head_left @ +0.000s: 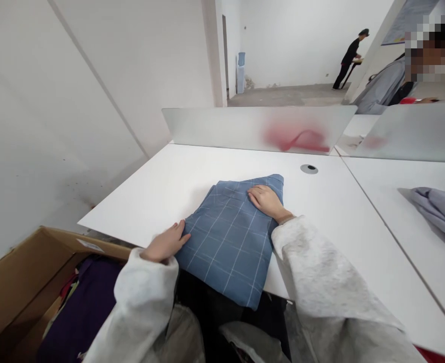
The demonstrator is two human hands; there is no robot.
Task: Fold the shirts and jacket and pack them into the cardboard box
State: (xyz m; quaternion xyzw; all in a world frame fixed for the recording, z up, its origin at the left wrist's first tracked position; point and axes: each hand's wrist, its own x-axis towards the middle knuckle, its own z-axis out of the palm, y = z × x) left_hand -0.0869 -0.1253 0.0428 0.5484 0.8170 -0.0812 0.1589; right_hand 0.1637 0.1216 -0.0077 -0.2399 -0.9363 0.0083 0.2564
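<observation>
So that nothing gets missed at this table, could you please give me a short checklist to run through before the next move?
1. Left hand touching the blue checked cloth: ok.
2. Right hand flat on top of it: ok.
3. Cloth wholly on the white table: not ok, its near end overhangs the edge.
4. Cloth's layers lined up: cannot tell from this view.
5. Cardboard box open, purple fabric inside: ok.
6. Grey cloth apart from the blue one: ok.

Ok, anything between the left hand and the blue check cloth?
Nothing visible. The left hand touches the side edge of the blue check cloth directly.
</observation>
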